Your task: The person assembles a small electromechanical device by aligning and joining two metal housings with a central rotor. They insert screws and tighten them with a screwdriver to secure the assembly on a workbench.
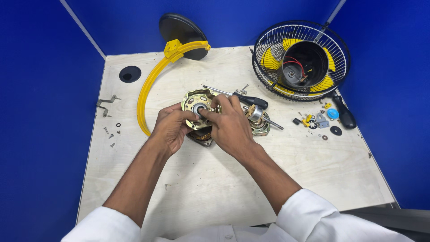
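While both hands [201,123] pinch the motor housing [199,107], a screwdriver [244,98] lies just behind.

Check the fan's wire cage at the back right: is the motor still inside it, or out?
Out. The wire cage lies on the table with its black centre housing hollow, loose wires showing; both hands hold the motor casing.

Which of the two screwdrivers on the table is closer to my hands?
The slim one lying just behind your right hand, black handle and thin metal shaft. The other, thicker black one lies by the fan cage.
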